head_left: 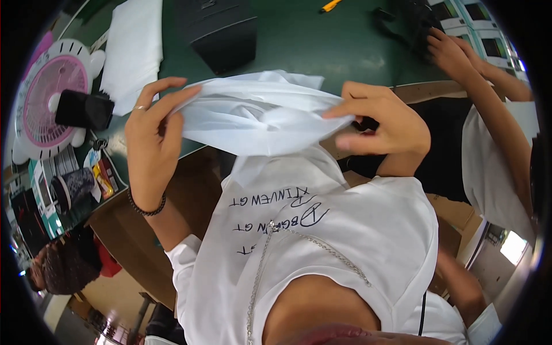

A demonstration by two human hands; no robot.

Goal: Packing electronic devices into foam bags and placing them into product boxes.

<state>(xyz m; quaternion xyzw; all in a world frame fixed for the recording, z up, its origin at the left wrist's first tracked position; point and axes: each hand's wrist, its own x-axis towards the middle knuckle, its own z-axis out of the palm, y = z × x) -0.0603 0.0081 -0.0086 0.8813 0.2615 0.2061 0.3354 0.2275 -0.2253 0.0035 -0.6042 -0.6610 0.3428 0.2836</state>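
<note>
Whitish see-through plastic film (253, 123) is what this person's got up in front of their chest, near the close edge of the green tabletop (310, 52). Long axis runs pretty much left to right across the body, one end at each hand, with a flap poking away toward the far side and the lower edge bellying out toward their white shirt (356, 230). It's all creased.

Left hand (155, 126) comes up from below, wrist fairly straight, fingers bent over toward the film. Looks like it's pinching that end between fingers and thumb. Right hand (385, 123) is bent inward at the wrist, index finger against the other end, thumb lower down with a gap between them. Can't tell from here if it's really gripping. So the film sits right between the two.

Around it: a white stack (132, 52) beyond the left hand, a black box (224, 37) past the film, and a pink-and-white fan (49, 95) with a black phone (85, 110) in front of it.
</note>
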